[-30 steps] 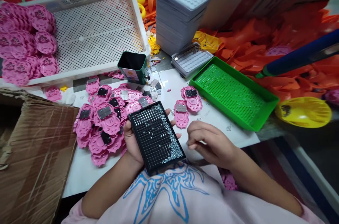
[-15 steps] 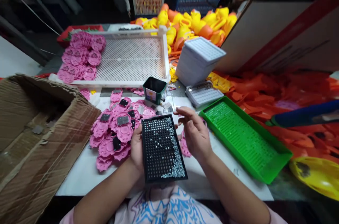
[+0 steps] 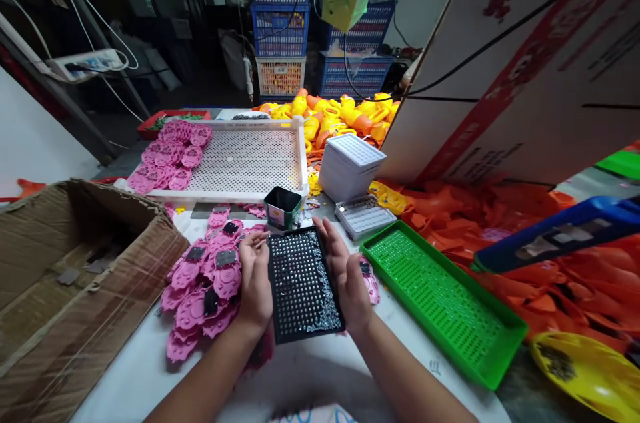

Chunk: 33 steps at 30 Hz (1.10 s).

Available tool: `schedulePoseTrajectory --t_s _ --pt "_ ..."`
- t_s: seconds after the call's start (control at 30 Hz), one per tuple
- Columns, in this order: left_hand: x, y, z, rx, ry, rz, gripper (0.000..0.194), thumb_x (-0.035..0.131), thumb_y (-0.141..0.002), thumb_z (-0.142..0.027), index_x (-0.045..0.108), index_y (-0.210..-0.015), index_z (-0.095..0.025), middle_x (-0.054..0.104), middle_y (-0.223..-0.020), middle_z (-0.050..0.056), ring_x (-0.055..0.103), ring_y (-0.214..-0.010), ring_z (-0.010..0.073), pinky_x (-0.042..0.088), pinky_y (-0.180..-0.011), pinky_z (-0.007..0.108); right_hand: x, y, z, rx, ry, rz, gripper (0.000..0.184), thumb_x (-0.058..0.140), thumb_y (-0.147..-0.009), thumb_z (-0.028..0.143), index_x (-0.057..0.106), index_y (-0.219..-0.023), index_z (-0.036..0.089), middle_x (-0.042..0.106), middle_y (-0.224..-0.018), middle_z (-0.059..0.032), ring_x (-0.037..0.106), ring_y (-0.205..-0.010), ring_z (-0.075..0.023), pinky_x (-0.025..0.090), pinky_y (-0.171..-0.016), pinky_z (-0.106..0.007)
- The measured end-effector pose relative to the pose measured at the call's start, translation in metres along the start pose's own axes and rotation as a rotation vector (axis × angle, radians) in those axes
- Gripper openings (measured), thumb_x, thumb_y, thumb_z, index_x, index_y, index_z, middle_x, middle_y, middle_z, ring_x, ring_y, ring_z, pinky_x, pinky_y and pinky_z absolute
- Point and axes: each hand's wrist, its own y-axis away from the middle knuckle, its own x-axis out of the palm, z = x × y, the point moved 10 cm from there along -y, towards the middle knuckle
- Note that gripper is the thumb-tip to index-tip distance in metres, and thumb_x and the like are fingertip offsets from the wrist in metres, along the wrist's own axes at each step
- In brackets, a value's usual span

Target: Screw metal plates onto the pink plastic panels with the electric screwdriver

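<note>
Between my two hands is a black screw tray (image 3: 300, 283), tilted toward me. Its grid of holes carries small silvery screws, with a loose heap along the right edge and the lower right corner. My left hand (image 3: 256, 279) presses against the tray's left side, fingers curled near its top corner. Against the right side rests the palm of my right hand (image 3: 347, 279), its fingers stretched along the edge; together the hands hold the tray. Beside my left hand lies a pile of pink plastic parts (image 3: 200, 283), several with dark plates on them. Another pink part (image 3: 371, 281) shows behind my right hand.
A cardboard box (image 3: 125, 283) stands left. Behind are a dark green bin (image 3: 283, 206), a white perforated crate (image 3: 245, 159) and stacked white trays (image 3: 350, 166). To the right lie a green tray (image 3: 445, 303), a blue screwdriver-like tool (image 3: 555, 236) and a yellow dish (image 3: 590, 373).
My right hand has come down from above the tray's right side to rest against it. The left hand has shifted up the left side. The view has tilted upward.
</note>
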Motion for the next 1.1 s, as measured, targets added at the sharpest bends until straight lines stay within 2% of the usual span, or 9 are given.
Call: schedulePoseTrajectory --t_s 0.13,0.23,0.33,0.4,0.5,0.6,0.87,1.0,1.1 --pt "0.010 0.007 -0.019 0.281 -0.273 0.086 0.043 0.058 -0.086 -0.048 0.055 -0.119 -0.020 0.061 -0.126 0.011 0.054 -0.123 0.0240 0.040 -0.107 0.039 -0.010 0.000 -0.005 0.024 -0.205 -0.042 0.060 0.036 -0.085 0.071 0.051 -0.132 0.037 0.039 -0.151 0.0033 0.033 -0.143 -0.0207 0.020 -0.122 -0.046" --pt "0.017 0.014 0.000 0.224 -0.452 0.218 0.058 0.058 -0.086 -0.043 0.040 -0.138 -0.021 0.044 -0.146 0.015 0.040 -0.137 0.0271 0.035 -0.112 0.043 -0.020 0.002 -0.012 0.035 -0.207 -0.075 0.056 0.043 -0.084 0.068 0.053 -0.130 0.036 0.043 -0.149 0.0035 0.032 -0.143 -0.0189 0.018 -0.123 -0.043" --pt "0.023 0.025 0.018 0.182 -0.669 0.391 0.088 0.068 -0.078 -0.035 0.017 -0.149 -0.026 0.019 -0.158 0.014 0.021 -0.146 0.0305 0.022 -0.118 0.051 -0.025 0.004 -0.019 0.065 -0.212 -0.102 0.054 0.043 -0.085 0.068 0.055 -0.127 0.036 0.048 -0.145 0.0032 0.036 -0.141 -0.0175 0.022 -0.122 -0.042" --pt "0.027 0.033 0.017 0.247 -0.799 0.465 0.103 0.074 -0.071 -0.033 0.008 -0.150 -0.029 0.008 -0.159 0.015 0.012 -0.147 0.0341 0.017 -0.117 0.057 -0.025 0.004 -0.021 0.076 -0.218 -0.112 0.053 0.043 -0.085 0.068 0.056 -0.125 0.036 0.050 -0.143 0.0033 0.038 -0.139 -0.0174 0.024 -0.122 -0.042" --pt "0.035 0.043 0.000 0.437 -0.907 0.486 0.113 0.081 -0.061 -0.031 0.009 -0.147 -0.033 -0.005 -0.157 0.014 0.003 -0.147 0.0380 0.023 -0.114 0.060 -0.023 0.005 -0.021 0.076 -0.236 -0.115 0.051 0.044 -0.085 0.067 0.058 -0.124 0.035 0.052 -0.141 0.0028 0.040 -0.138 -0.0184 0.024 -0.122 -0.043" --pt "0.043 0.048 -0.008 0.534 -1.016 0.497 0.117 0.086 -0.054 -0.030 0.012 -0.145 -0.033 -0.003 -0.153 0.016 0.002 -0.146 0.0405 0.030 -0.110 0.061 -0.021 0.006 -0.020 0.075 -0.241 -0.111 0.049 0.044 -0.087 0.064 0.058 -0.123 0.035 0.051 -0.141 0.0023 0.039 -0.139 -0.0196 0.025 -0.121 -0.045" --pt "0.048 0.048 -0.003 0.506 -1.144 0.557 0.123 0.089 -0.048 -0.035 0.012 -0.144 -0.028 0.008 -0.150 0.021 0.017 -0.143 0.0437 0.037 -0.105 0.064 -0.027 0.008 -0.030 0.070 -0.043 -0.100 0.038 0.041 -0.094 0.051 0.054 -0.127 0.038 0.049 -0.143 0.0057 0.037 -0.139 -0.0149 0.021 -0.123 -0.038" --pt "0.048 0.048 -0.006 0.529 -1.163 0.544 0.107 0.083 -0.056 -0.026 0.019 -0.142 -0.025 0.011 -0.151 0.021 0.018 -0.143 0.0410 0.039 -0.105 0.060 -0.026 0.009 -0.031 0.054 -0.037 -0.081 0.041 0.041 -0.093 0.053 0.053 -0.129 0.038 0.049 -0.142 0.0039 0.042 -0.136 -0.0165 0.028 -0.119 -0.039" --pt "0.048 0.046 -0.009 0.567 -1.126 0.533 0.085 0.070 -0.070 -0.018 0.022 -0.140 -0.023 0.015 -0.151 0.021 0.019 -0.144 0.0351 0.036 -0.109 0.057 -0.027 0.009 -0.035 0.074 -0.037 -0.099 0.042 0.041 -0.093 0.054 0.053 -0.129 0.037 0.048 -0.143 0.0038 0.037 -0.139 -0.0171 0.024 -0.121 -0.040"
